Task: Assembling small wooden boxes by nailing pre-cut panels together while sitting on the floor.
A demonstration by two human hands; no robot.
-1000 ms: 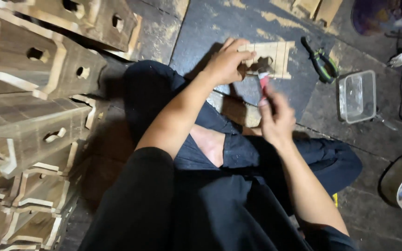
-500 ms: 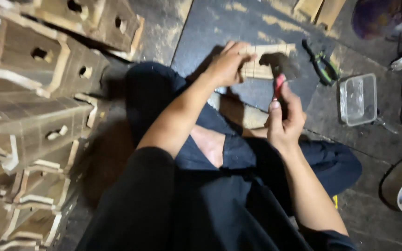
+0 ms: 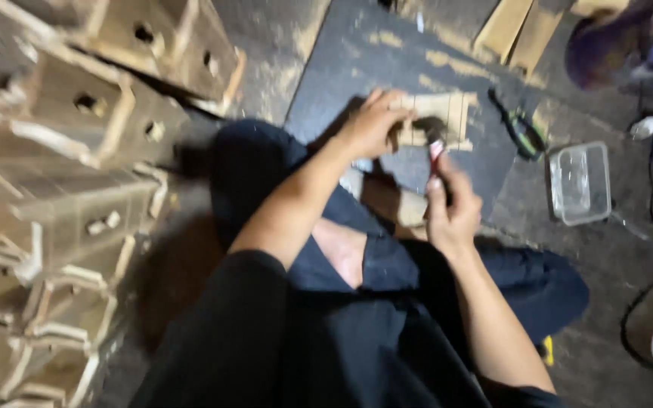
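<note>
Person sits on the floor, legs folded, looking down at a dark mat (image 3: 357,68) laid on the concrete.

Left hand (image 3: 372,125) presses down on a small wood frame (image 3: 447,117) lying flat on the mat, fingers curled over its left end, holding it steady. Right hand (image 3: 451,211) is closed around the red handle of a hammer (image 3: 436,140); the dark head sits right at the frame, just beside the left fingers. Blurred, so can't tell if the head is touching the wood or just above it. Hands are close together, both on the same piece.

Progress, as a judgement: the frame already looks put together from several slats, so assembly is well along; the hammer at its near edge suggests fastening there isn't finished. No nail visible, too small and blurred to tell. Can't say how many joints remain.

Around: a big stack of finished-looking wooden boxes (image 3: 77,174) with round holes fills the left side, well apart from the hands. Pliers (image 3: 523,132) with green grips lie on the mat's right edge, near the frame. A clear plastic tub (image 3: 580,181) sits on the floor just right of the mat. Loose wood strips (image 3: 512,30) lie at the top, beyond the mat. Cables and a white plug at far right.
</note>
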